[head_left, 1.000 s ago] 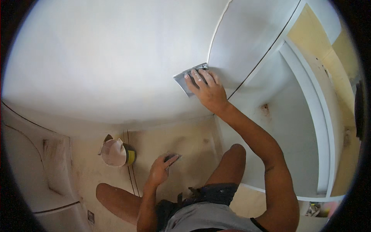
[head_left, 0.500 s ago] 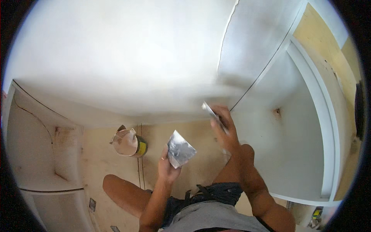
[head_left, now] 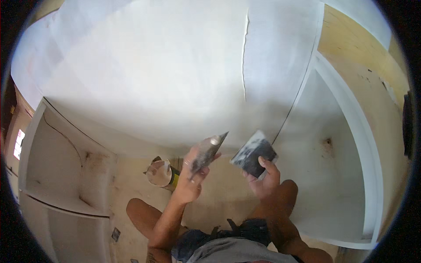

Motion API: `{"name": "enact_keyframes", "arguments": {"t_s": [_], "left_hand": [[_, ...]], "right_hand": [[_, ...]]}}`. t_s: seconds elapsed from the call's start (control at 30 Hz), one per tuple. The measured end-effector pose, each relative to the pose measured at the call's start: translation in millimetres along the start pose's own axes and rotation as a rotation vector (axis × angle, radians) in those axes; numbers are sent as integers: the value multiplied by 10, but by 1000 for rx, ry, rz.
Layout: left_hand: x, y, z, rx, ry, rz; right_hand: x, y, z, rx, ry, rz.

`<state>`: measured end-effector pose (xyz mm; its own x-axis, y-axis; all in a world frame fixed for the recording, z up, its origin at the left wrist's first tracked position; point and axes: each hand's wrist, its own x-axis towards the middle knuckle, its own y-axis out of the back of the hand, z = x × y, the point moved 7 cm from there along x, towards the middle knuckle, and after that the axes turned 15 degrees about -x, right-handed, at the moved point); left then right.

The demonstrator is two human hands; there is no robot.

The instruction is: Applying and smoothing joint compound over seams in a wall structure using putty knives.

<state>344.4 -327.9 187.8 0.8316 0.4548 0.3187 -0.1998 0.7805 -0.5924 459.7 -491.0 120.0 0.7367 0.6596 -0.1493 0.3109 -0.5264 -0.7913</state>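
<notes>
My left hand (head_left: pixel 189 180) grips a flat metal putty scraper (head_left: pixel 205 154), tilted, with its pointed corner up and to the right. My right hand (head_left: pixel 266 180) holds a second flat putty scraper (head_left: pixel 255 153), thumb on its dark face, white paste smeared toward its far edge. The two scrapers are apart, held in the air in front of the white panel (head_left: pixel 166 79). A raised vertical ridge of white paste (head_left: pixel 244 61) runs down that panel, beyond the right scraper. Both hands are slightly blurred.
An open bucket (head_left: pixel 158 173) with pale paste inside stands on the floor left of my left hand. White-framed cabinet recesses flank me at the left (head_left: pixel 61 153) and right (head_left: pixel 337 175). My bent knees are close below both hands.
My left hand has risen and its scraper has turned more edge-on. My right hand has come down, its scraper now showing its broad face. The view has shifted somewhat.
</notes>
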Motion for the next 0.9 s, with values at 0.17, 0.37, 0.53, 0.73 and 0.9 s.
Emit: {"name": "enact_keyframes", "arguments": {"t_s": [0.17,0.37,0.53,0.73,0.9], "left_hand": [[202,-950,221,1031,-150,-810],[68,-44,139,1649,76,-1058],[9,527,-151,1396,219,-947],[-90,723,-443,1326,312,-1017],[-86,845,-500,1389,343,-1008]], "right_hand": [[-158,-128,27,-217,-103,-67],[90,-590,-1026,-428,138,-94],[263,-2095,-2444,-1854,1620,239],[667,-2760,-2714,-2132,1989,565],[985,-2438,-2217,-2284,2053,501]]}}
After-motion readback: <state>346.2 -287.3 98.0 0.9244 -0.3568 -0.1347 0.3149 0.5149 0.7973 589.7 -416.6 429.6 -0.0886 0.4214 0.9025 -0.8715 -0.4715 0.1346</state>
